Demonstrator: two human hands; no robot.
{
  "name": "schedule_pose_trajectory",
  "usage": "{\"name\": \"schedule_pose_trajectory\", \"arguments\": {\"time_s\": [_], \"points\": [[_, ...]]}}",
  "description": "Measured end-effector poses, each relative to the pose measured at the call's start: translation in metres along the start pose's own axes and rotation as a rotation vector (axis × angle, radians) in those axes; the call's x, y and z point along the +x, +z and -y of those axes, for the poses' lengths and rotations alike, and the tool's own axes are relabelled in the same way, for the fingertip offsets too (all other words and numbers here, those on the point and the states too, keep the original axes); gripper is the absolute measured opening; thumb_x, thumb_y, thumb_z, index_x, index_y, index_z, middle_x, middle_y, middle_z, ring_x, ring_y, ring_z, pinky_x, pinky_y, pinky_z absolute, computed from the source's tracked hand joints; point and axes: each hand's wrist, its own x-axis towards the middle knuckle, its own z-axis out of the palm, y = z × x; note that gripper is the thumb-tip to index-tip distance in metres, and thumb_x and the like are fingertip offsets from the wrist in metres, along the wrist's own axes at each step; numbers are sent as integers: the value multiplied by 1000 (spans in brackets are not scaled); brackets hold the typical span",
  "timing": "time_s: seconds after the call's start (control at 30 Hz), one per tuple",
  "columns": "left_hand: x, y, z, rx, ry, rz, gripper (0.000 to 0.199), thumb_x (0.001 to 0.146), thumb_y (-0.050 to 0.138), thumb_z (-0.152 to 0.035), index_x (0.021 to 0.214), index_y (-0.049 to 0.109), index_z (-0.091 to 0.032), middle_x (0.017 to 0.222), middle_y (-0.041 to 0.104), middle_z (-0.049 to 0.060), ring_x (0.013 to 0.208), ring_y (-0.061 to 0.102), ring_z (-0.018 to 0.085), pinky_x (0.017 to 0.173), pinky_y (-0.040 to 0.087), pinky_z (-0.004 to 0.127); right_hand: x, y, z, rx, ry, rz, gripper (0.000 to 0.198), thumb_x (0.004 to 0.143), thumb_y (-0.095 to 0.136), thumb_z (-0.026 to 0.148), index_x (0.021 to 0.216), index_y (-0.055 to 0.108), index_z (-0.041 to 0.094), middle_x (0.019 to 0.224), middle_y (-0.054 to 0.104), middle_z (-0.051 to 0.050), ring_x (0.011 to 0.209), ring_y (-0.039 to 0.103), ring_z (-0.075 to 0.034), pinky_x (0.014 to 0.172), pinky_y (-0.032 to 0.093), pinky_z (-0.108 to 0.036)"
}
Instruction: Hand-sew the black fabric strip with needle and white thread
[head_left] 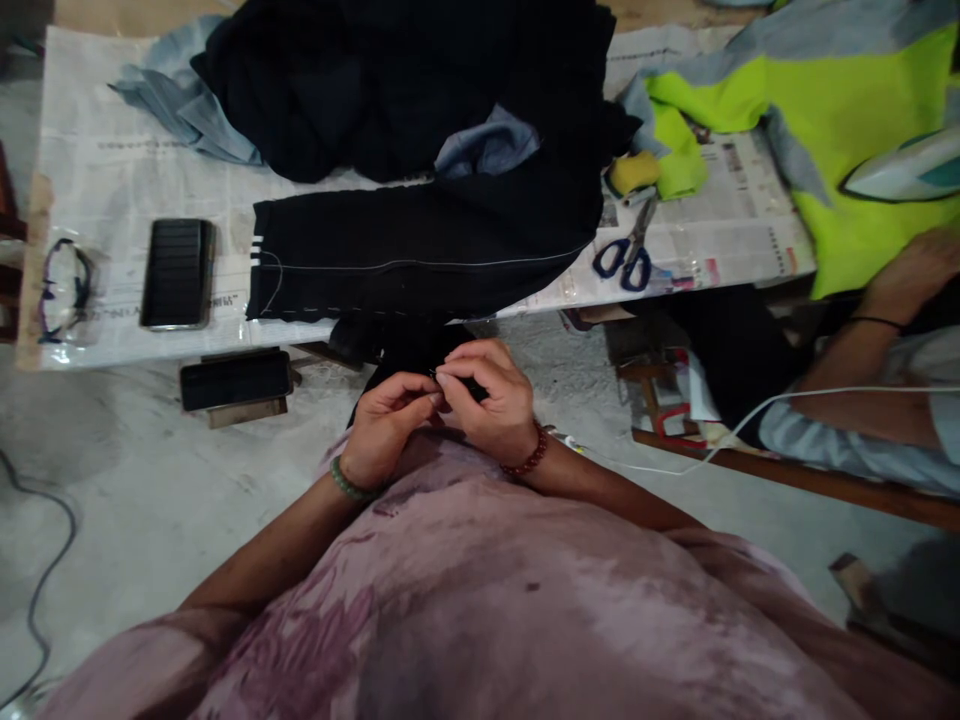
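Observation:
Close in front of my body, my left hand (391, 427) and my right hand (496, 402) meet with fingertips pinched together. Something tiny and dark shows between them; it is too small to name. Beyond my hands, a black garment (420, 235) lies on the table with a sleeve or leg stretched to the left. A line of pale stitches runs along its near edge, and a loose pale thread (279, 285) curls near its left end. Dark-handled scissors (630, 255) and a yellow spool or pad (634, 173) are to the right of it.
Newspaper covers the table (97, 200). On it are glasses (64, 290) and a phone-like black case (178, 273); a black phone (236, 380) sits below the edge. At right, another person's hand (919, 270) rests near an iron (911, 170) on a yellow-green garment (847, 110). A white cord (750, 415) crosses there.

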Motion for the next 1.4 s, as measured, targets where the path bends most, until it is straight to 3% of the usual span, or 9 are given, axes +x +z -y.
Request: {"name": "schedule_pose_trajectory", "arguments": {"time_s": [0.33,1.4], "points": [[0,-1,-1,-95,-81,19,10,67,67,-20,76,63,-16,66,64,-1,57,59,10,56,50,23,0,-2,2,14,-35,-42,8,78,56,19,71,60,20,80,59,-2,80,55,-13,78,43,-33],[1,0,3,-1,-12,-26,12,65,69,-22,75,64,-17,65,62,-2,57,57,9,54,47,21,-1,-2,2,-4,-7,9,10,78,54,20,70,59,20,80,58,-2,81,55,-14,80,42,-35]]}}
